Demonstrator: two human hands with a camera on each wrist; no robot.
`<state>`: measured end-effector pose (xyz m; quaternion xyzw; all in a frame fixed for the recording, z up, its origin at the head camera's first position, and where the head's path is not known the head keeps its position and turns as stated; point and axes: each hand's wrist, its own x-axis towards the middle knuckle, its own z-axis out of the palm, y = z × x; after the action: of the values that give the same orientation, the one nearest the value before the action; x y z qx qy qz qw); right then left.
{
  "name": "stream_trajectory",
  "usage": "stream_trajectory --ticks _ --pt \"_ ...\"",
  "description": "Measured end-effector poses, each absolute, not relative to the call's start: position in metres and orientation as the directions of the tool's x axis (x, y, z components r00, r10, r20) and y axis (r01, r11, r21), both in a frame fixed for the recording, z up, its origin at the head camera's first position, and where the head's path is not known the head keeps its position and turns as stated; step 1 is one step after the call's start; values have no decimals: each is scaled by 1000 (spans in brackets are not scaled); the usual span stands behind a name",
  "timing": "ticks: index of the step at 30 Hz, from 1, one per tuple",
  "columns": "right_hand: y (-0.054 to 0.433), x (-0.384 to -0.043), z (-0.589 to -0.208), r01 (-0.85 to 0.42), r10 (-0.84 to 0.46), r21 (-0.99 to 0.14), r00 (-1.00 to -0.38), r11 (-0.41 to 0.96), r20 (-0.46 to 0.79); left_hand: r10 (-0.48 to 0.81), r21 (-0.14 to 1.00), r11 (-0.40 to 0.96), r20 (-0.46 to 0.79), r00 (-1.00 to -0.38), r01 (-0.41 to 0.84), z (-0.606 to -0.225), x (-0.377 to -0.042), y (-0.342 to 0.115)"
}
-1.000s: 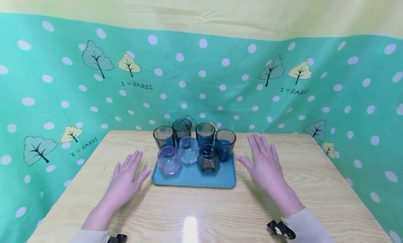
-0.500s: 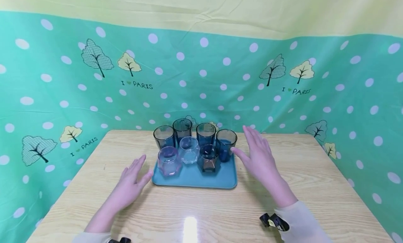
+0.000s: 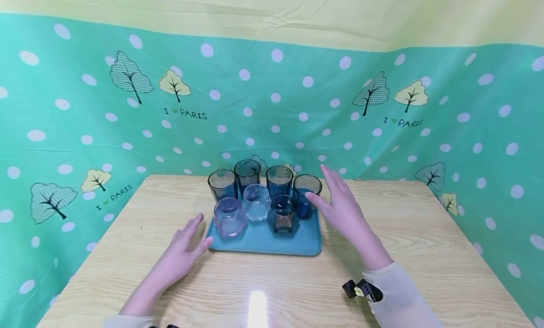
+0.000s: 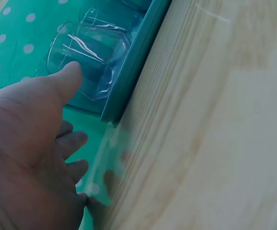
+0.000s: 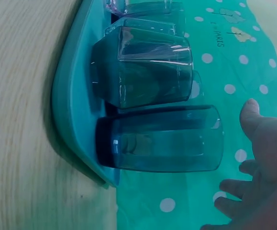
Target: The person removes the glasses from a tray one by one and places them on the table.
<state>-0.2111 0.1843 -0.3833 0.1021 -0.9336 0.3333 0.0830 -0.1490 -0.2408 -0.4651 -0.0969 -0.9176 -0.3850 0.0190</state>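
A blue tray (image 3: 263,246) bears several glasses. Along its back stand tall dark-tinted tumblers, among them the rightmost blue-grey glass (image 3: 307,196). In front are a pinkish glass (image 3: 229,218), a clear glass (image 3: 256,203) and a smoky brown glass (image 3: 282,214). My left hand (image 3: 180,252) is beside the tray's left edge, fingers spread and holding nothing; its thumb overlaps the tray corner in the head view. My right hand (image 3: 343,210) hovers by the rightmost tumbler, fingers extended, thumb overlapping that glass in the head view. In the right wrist view a gap shows between thumb and tumbler (image 5: 162,139).
The tray rests on a light wood table (image 3: 255,281) near its back edge. A green polka-dot cloth (image 3: 272,115) with printed trees hangs behind and along both sides. A black wrist camera (image 3: 363,290) sits at the right sleeve.
Both hands have moved inward. My right hand shifted left and slightly up toward the rightmost tumbler, and my left hand moved right to the tray's corner. The tray and glasses stayed in place.
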Motion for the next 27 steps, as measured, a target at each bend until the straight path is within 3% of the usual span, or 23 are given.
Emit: stream_trajectory --ticks 11,27 --pt "188 -216 -392 -232 -185 -735 -972 636 147 196 656 715 143 -970 241 -473 -145 -238" --pt "192 -224 -401 -251 -231 -809 -962 532 147 202 630 732 162 -966 259 -477 -148 -234"
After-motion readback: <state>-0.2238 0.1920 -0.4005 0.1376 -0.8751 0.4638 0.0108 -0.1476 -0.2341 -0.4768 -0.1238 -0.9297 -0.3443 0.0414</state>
